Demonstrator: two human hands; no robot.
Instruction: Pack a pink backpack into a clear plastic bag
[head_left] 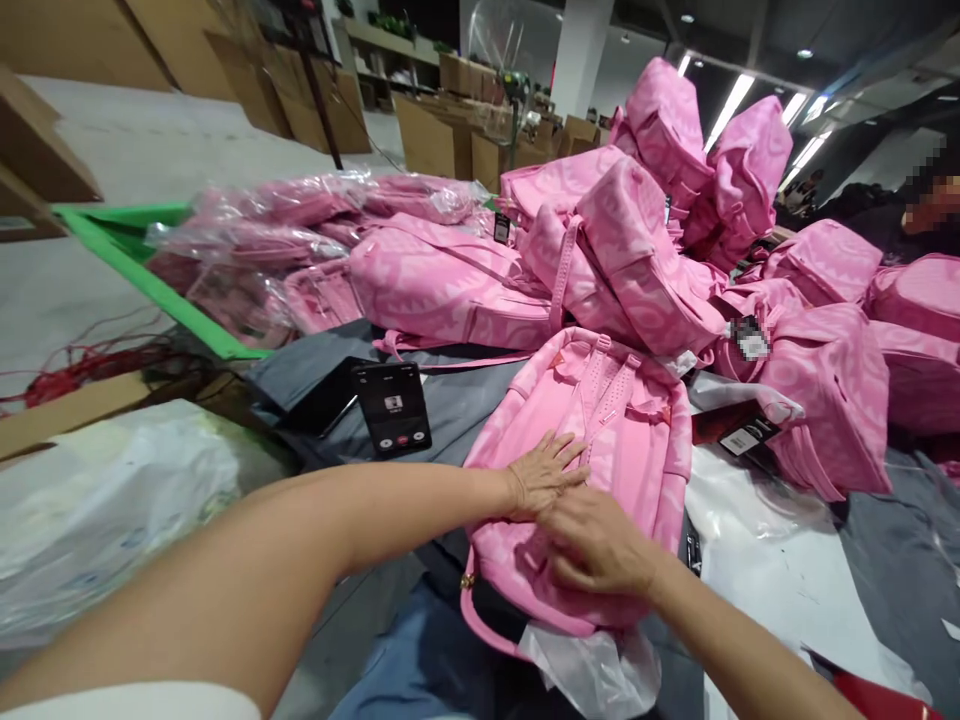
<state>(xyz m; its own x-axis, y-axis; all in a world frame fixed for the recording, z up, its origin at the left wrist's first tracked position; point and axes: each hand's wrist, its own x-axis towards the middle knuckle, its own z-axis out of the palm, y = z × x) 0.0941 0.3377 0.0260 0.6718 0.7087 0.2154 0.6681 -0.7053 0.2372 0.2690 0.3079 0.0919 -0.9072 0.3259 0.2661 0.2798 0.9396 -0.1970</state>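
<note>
A pink patterned backpack [634, 470] lies in front of me with its padded back and shoulder straps facing up. My left hand [546, 474] rests flat on the back panel, fingers spread. Just beside it and partly overlapping it is my right hand [600, 542], its fingers curled against the lower part of the panel. Whatever those fingers may grip is hidden. Clear plastic [600, 670] sticks out beneath the near end of the bag, next to a looped pink strap [480, 625].
Pink backpacks [645, 260] are heaped behind and to the right. A green-edged bin [150, 275] holds plastic-wrapped bags. A lit phone [392, 408] stands left of the backpack. Black-and-red tags [739, 430] and white sheets [780, 590] lie right. Part of a person [892, 220] shows far right.
</note>
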